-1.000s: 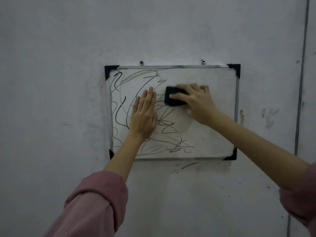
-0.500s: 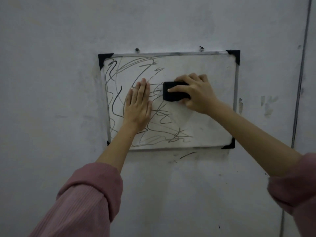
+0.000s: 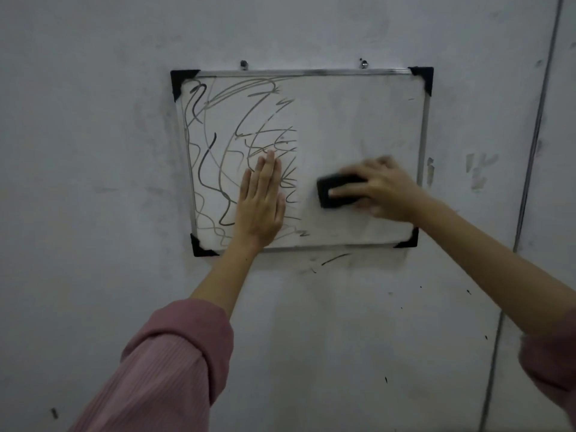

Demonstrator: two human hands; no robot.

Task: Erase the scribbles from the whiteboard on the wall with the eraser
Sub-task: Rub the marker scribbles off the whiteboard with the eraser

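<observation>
The right hand [image 3: 385, 190] curls its fingers over one black eraser [image 3: 338, 191], pressing it on the wiped right half of the single whiteboard [image 3: 358, 120]. The left hand [image 3: 260, 207] lies flat, fingers straight and together, on the scribbles [image 3: 218, 157] filling the left half. Four black corners [image 3: 423, 78] and two hooks [image 3: 243, 63] hold the board on the wall [image 3: 93, 151].

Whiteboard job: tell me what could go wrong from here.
1. The left hand lies flat on the whiteboard over the scribbles that are left; it may smear them, and the lines under it stay until it moves.
2. The board seems to hang from two small wall pegs; hard strokes with the eraser in the right hand could shift or unhook it.
3. Strokes near the frame could overrun onto the already marked wall.
</observation>
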